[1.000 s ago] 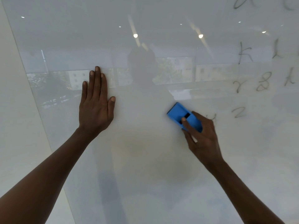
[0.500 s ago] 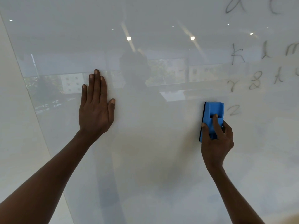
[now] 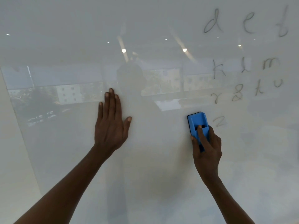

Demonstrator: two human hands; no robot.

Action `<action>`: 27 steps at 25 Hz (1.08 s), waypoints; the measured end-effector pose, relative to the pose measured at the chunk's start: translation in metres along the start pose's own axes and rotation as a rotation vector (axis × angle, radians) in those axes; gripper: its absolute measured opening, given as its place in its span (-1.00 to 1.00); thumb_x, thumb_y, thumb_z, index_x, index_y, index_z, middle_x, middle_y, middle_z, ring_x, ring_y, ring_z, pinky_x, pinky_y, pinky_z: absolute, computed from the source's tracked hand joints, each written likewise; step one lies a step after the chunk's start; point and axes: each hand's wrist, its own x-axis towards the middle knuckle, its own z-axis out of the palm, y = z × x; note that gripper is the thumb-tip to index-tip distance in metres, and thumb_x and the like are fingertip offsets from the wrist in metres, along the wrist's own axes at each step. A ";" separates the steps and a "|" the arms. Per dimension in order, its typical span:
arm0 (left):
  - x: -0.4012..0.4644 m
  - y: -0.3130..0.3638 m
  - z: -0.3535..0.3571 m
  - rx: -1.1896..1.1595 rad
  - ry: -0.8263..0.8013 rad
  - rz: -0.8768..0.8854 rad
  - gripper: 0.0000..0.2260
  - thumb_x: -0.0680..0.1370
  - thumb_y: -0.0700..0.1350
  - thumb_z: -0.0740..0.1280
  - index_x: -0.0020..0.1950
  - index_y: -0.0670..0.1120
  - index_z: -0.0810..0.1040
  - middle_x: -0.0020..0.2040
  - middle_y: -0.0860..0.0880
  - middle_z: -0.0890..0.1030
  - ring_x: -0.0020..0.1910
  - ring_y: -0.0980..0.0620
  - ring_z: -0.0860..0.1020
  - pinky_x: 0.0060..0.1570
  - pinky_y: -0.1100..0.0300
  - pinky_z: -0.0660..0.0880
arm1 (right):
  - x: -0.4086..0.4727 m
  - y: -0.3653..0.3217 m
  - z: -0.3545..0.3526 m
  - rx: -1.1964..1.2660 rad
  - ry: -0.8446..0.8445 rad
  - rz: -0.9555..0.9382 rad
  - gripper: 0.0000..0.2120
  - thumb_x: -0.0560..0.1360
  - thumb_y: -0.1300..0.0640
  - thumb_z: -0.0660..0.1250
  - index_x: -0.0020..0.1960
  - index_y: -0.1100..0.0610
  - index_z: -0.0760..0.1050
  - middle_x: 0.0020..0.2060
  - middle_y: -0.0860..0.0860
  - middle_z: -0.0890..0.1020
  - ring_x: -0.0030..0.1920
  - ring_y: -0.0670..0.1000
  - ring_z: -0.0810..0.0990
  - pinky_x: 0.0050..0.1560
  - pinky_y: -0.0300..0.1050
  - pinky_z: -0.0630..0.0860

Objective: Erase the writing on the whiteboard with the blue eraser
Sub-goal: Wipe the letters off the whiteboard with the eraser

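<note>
A glossy whiteboard [image 3: 145,183] fills the view. My right hand [image 3: 206,147] grips the blue eraser [image 3: 197,122] and presses it upright against the board, just left of a faint handwritten "z" [image 3: 219,121]. Rows of grey handwritten letters [image 3: 242,68] fill the upper right of the board. My left hand [image 3: 111,123] lies flat on the board with fingers extended, left of centre, holding nothing.
The board's left edge [image 3: 17,126] runs diagonally beside a cream wall [image 3: 9,159]. The glossy surface reflects ceiling lights, windows and a person's silhouette. The left and lower parts of the board carry no writing.
The eraser swept right from mid-board and turned upright beside the "z". The view shifted right, showing more letters. My left hand stayed flat on the board.
</note>
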 end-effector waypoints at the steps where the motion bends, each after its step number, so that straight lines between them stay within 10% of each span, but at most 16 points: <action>1: 0.008 0.013 0.005 -0.007 0.005 0.016 -0.33 0.71 0.11 0.03 0.67 -0.30 -0.01 0.68 -0.26 -0.04 0.69 -0.14 -0.10 0.66 0.00 -0.14 | 0.002 0.004 -0.001 -0.001 -0.009 -0.023 -0.61 0.54 0.10 0.33 0.35 0.11 0.48 0.30 0.21 0.48 0.13 0.13 0.48 0.20 -0.33 0.38; 13: 0.114 0.156 0.047 -0.006 0.089 -0.005 -0.35 0.72 0.10 0.03 0.67 -0.27 -0.02 0.69 -0.25 -0.01 0.68 -0.10 -0.10 0.66 -0.01 -0.08 | 0.014 0.037 -0.008 0.112 -0.102 -0.215 -0.63 0.58 0.08 0.29 0.37 0.06 0.41 0.36 0.19 0.41 0.26 0.13 0.44 0.24 -0.09 0.50; 27: 0.113 0.159 0.043 0.061 0.056 -0.040 -0.32 0.71 0.13 0.03 0.68 -0.28 -0.03 0.69 -0.24 -0.05 0.69 -0.12 -0.13 0.66 0.03 -0.14 | 0.092 0.118 -0.050 0.109 -0.175 -0.455 -0.71 0.59 0.17 0.29 0.30 0.12 0.55 0.32 0.25 0.48 0.17 0.21 0.46 0.15 0.09 0.52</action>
